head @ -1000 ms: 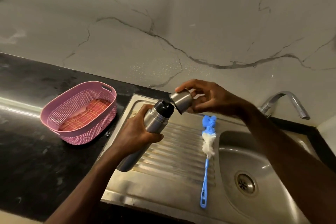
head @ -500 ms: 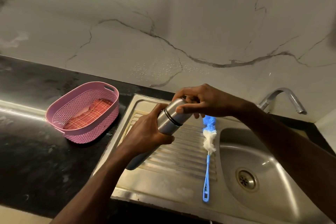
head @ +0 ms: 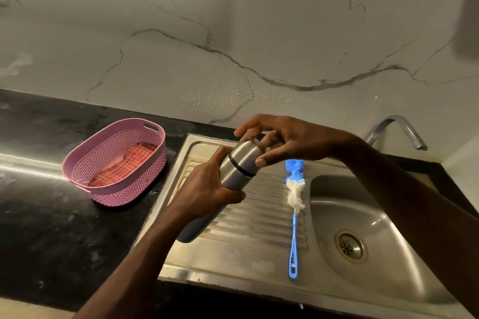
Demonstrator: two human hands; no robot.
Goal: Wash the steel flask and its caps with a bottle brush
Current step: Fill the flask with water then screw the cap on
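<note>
A home kitchen: steel sink (head: 383,217) with tap (head: 396,129), black counter (head: 51,215), marble wall (head: 233,33).

Single head cam, wide-angle, looks fwd & down from above onto the sink (head: 375,217) w/ drainboard and black counter (head: 46,215); marble wall (head: 233,33) fills top half; close, arm's-reach range

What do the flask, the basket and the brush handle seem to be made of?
Flask: brushed steel, by its grey metallic sheen.
Basket: pink plastic, probably moulded, matt, with a woven-look perforated wall.
Brush handle: blue plastic, thin and slightly glossy.
</note>
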